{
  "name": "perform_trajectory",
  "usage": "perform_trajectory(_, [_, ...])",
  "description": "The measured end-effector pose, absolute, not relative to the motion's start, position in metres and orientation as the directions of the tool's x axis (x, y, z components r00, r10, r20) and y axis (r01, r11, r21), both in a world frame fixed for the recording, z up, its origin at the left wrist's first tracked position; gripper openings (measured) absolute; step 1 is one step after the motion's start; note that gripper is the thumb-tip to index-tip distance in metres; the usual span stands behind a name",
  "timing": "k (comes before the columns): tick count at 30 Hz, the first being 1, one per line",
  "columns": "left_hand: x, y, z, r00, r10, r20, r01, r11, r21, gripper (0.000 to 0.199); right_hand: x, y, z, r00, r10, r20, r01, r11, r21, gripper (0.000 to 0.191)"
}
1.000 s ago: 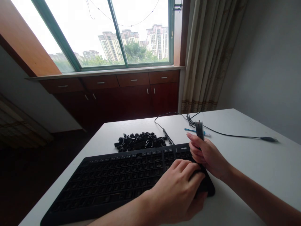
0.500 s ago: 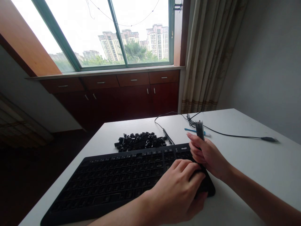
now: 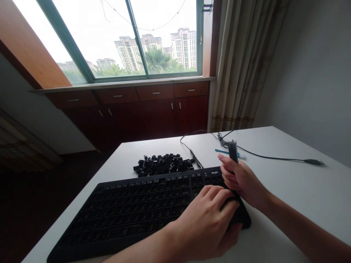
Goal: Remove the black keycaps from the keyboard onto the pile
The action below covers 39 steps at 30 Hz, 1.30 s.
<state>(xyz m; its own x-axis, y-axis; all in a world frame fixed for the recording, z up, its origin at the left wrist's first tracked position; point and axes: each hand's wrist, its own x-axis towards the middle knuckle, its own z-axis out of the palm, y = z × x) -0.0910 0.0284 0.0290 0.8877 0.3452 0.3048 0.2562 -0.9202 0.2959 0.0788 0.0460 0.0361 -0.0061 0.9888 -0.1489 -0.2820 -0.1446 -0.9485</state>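
Observation:
A black keyboard (image 3: 128, 208) with its keycaps off lies slanted on the white table (image 3: 296, 190). My right hand (image 3: 242, 179) is wrapped round a dark tool with a clear top end (image 3: 233, 151), held upright over the keyboard's right part. My left hand (image 3: 211, 215) rests on the keyboard's right end, fingers bent and close together; whatever is under the fingertips is hidden. Behind the keyboard sits a heap of black keycaps (image 3: 164, 164).
A black cable (image 3: 263, 155) runs from the keyboard's back across the table to a plug at the right. Beside its coil lies a blue, thin brush-like item (image 3: 222, 151). Beyond the table are red-brown cabinets (image 3: 142, 115), a window and a curtain (image 3: 238, 73).

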Motion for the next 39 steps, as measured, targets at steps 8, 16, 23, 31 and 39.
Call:
perform_trajectory(8, [-0.0912, 0.0289, 0.0267, 0.888, 0.347, 0.302, 0.257, -0.919, 0.299, 0.034, 0.0785, 0.0469, 0.0359, -0.007, 0.989, -0.149, -0.288, -0.145, -0.947, 0.058])
perform_trajectory(16, [-0.0914, 0.0283, 0.0279, 0.889, 0.346, 0.299, 0.258, -0.919, 0.296, 0.033, 0.0791, 0.0467, 0.0347, -0.009, 0.99, -0.144, -0.284, -0.141, -0.948, 0.058])
perform_trajectory(23, [-0.0912, 0.0286, 0.0298, 0.887, 0.345, 0.307, 0.254, -0.92, 0.299, 0.033, 0.0789, 0.0465, 0.0362, -0.002, 0.989, -0.151, -0.275, -0.146, -0.95, 0.059])
perform_trajectory(31, [-0.0911, 0.0285, 0.0283, 0.886, 0.346, 0.309, 0.257, -0.92, 0.295, 0.034, 0.0793, 0.0468, 0.0348, -0.008, 0.989, -0.151, -0.276, -0.147, -0.95, 0.06])
perform_trajectory(39, [-0.0906, 0.0284, 0.0273, 0.887, 0.345, 0.306, 0.256, -0.92, 0.296, 0.035, 0.0795, 0.0461, 0.0363, -0.002, 0.988, -0.151, -0.268, -0.146, -0.952, 0.06])
